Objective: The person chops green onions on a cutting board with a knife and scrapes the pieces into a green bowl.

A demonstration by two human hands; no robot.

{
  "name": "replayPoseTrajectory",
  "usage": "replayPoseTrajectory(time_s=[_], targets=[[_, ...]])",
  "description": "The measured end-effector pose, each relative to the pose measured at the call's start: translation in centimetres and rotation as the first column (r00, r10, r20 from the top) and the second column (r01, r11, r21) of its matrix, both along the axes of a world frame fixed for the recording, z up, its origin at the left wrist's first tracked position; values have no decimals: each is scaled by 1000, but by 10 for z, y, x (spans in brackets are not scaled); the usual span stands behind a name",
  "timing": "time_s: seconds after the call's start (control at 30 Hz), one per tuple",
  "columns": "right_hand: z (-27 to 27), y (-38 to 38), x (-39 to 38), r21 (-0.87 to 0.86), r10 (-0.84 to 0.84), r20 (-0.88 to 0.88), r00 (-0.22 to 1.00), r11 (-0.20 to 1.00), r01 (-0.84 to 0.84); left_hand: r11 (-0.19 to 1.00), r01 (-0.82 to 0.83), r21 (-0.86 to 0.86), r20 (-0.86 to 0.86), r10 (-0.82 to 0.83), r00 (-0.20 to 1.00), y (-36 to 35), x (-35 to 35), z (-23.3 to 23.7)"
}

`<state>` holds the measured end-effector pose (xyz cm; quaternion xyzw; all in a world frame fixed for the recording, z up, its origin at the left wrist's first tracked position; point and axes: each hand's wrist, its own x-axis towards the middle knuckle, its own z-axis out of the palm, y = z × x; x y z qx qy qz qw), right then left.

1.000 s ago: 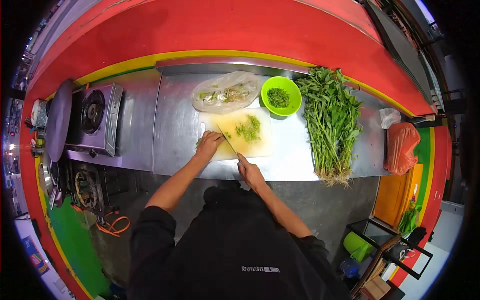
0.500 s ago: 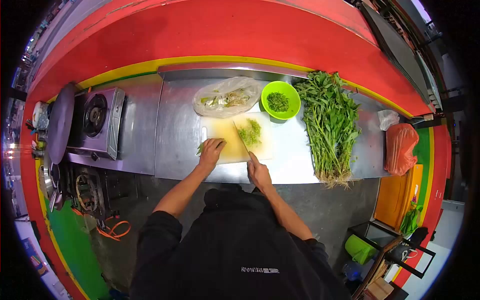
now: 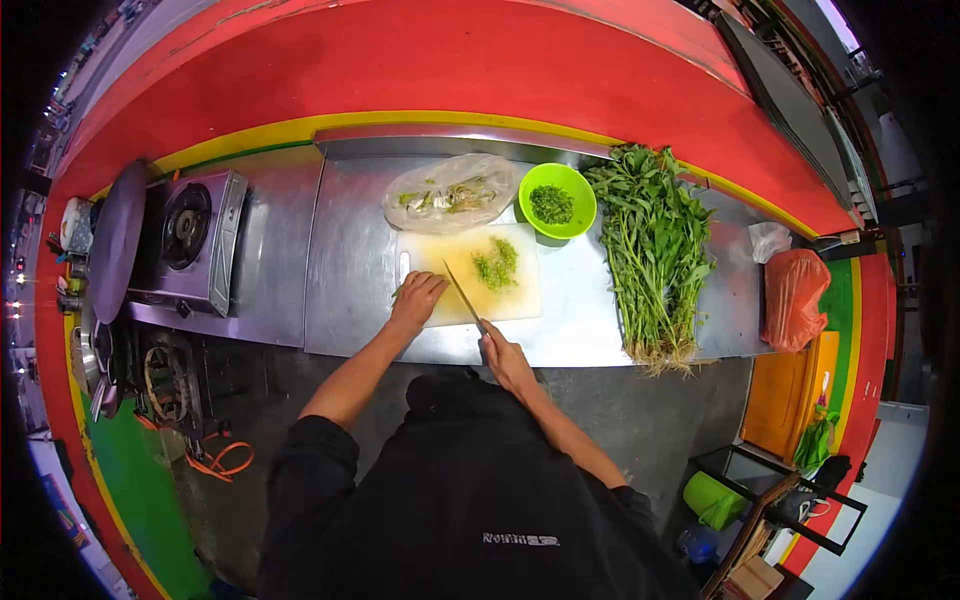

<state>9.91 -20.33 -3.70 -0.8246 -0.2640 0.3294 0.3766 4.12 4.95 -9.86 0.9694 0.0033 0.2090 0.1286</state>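
My right hand [image 3: 507, 360] is wrapped round the handle of a kitchen knife [image 3: 463, 292], whose blade slants across the white cutting board [image 3: 523, 298]. At the board's left side my left hand [image 3: 418, 297] is closed, pressing down some green stalks [image 3: 396, 292]; only a small green end shows past the fingers. The knife tip lies a little to the right of that hand. A loose heap of chopped greens [image 3: 496, 265] rests on the board, right of the blade. Beyond the board stands a lime-green bowl [image 3: 587, 205] with finely chopped dark greens [image 3: 552, 204] in it.
A clear plastic bag [image 3: 410, 213] with plant scraps lies behind the board. To the right is a big bunch of leafy greens [image 3: 655, 250] with roots. A gas stove [image 3: 190, 240] stands left on the steel counter [image 3: 265, 280]; a red plastic bag [image 3: 795, 300] sits far right.
The knife and my right hand have moved left, away from the chopped heap and closer to my left hand. My left hand stays at the board's left side.
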Motion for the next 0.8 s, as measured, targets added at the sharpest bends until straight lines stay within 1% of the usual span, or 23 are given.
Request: replayPoseTrajectory(time_s=[0.07, 0.1, 0.3, 0.43, 0.5, 0.63, 0.7, 0.8], targets=[[-9, -2, -2, 65, 12, 27, 1000, 998, -13, 999, 15, 39, -19, -14, 1000, 0, 1, 5], [-1, 0, -1, -7, 18, -17, 1000, 1000, -18, 998, 19, 56, -20, -18, 1000, 0, 2, 4], [-3, -1, 1, 13, 37, 1, 999, 999, -37, 1000, 12, 0, -69, -12, 998, 0, 3, 2], [0, 0, 3, 19, 32, -32, 999, 999, -32, 999, 39, -2, -72, -39, 997, 3, 3, 1], [1, 0, 4, -8, 61, 18, 998, 998, -60, 1000, 23, -10, -81, -23, 996, 2, 4, 0], [-1, -1, 5, -17, 63, -17, 998, 998, -63, 1000, -1, -9, -103, 0, 995, -1, 2, 4], [-5, -2, 6, -24, 99, 51, 994, 995, -98, 1000, -10, -4, -100, 9, 995, -2, 3, 4], [-8, -2, 8, -22, 74, -4, 997, 997, -74, 999, -23, -29, -108, 20, 994, -3, 2, 3]])
